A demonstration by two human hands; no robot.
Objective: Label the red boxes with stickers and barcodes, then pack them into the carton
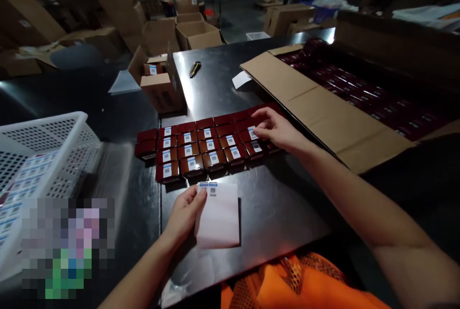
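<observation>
Bright orange cloth with dark mesh patches (282,286) lies nearest me, on the near side of all my fingers. My left fingers (201,196) are closed, thumb on top, on a square white paper sheet with small blue-edged QR labels along its far edge (217,220). Just beyond them, on the dark, shiny metal bench (273,208), stand rows of small glossy dark-red boxes (212,145), many bearing labels. My right fingers (265,113) are curled over the rows' right end, thumb and forefinger slightly parted, holding nothing I can see; whether the thumb touches the white-and-blue label (251,132) beside it, I can't tell. Right of those fingers sits a large open brown cardboard carton (316,103) of dark-red packages; well left of my left fingers, a white perforated plastic basket (45,121).
</observation>
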